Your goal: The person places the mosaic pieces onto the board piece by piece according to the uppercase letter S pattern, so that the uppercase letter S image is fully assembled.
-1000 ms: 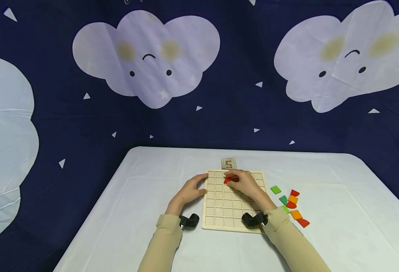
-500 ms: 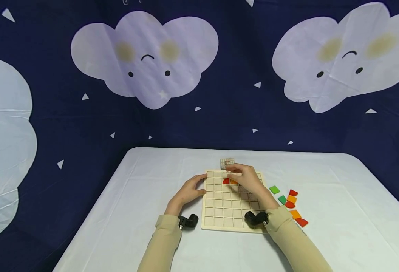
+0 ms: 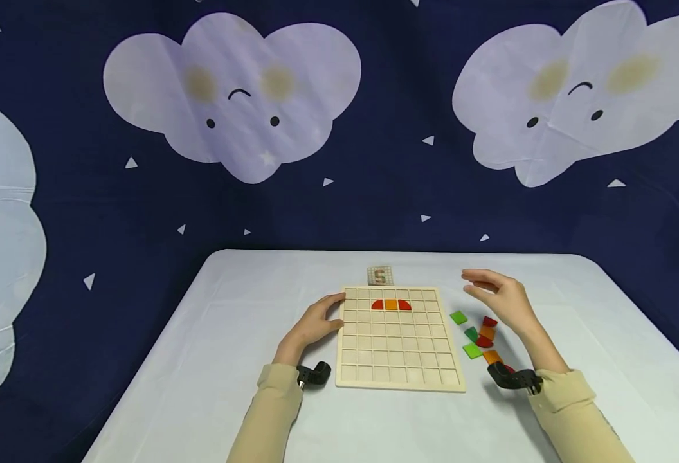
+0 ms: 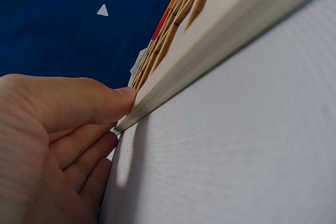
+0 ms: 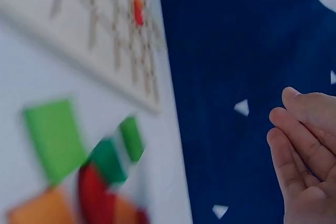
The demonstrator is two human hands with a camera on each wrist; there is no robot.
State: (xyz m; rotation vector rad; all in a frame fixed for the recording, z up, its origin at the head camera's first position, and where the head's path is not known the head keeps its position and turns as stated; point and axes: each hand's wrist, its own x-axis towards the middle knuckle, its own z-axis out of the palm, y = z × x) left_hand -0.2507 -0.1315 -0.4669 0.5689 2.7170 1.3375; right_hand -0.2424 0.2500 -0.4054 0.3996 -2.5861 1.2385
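Note:
My left hand (image 3: 310, 326) rests against the left edge of a pale wooden grid board (image 3: 400, 387), thumb tip and fingertips at the rim, fingers relaxed. On the board, in one row near the far side, sit a red rounded piece (image 3: 377, 305), an orange square (image 3: 390, 305) and another red rounded piece (image 3: 405, 305). Raised to the right of the board, my right hand (image 3: 504, 299) holds nothing, its fingers loosely extended. Loose pieces lie below it: a light green square (image 3: 458, 317), a dark green piece (image 3: 470, 334), an orange square (image 3: 487, 333) and several others.
A small pattern card (image 3: 380, 276) with an S-like figure lies just beyond the board's far edge. White cloth (image 3: 258, 302) covers the table. Behind it hangs a dark blue curtain (image 3: 397, 128) printed with clouds.
The right hand has let go of the orange square on the board and moved right, over the loose pieces. All three placed pieces now show. The left hand keeps its place at the board's edge.

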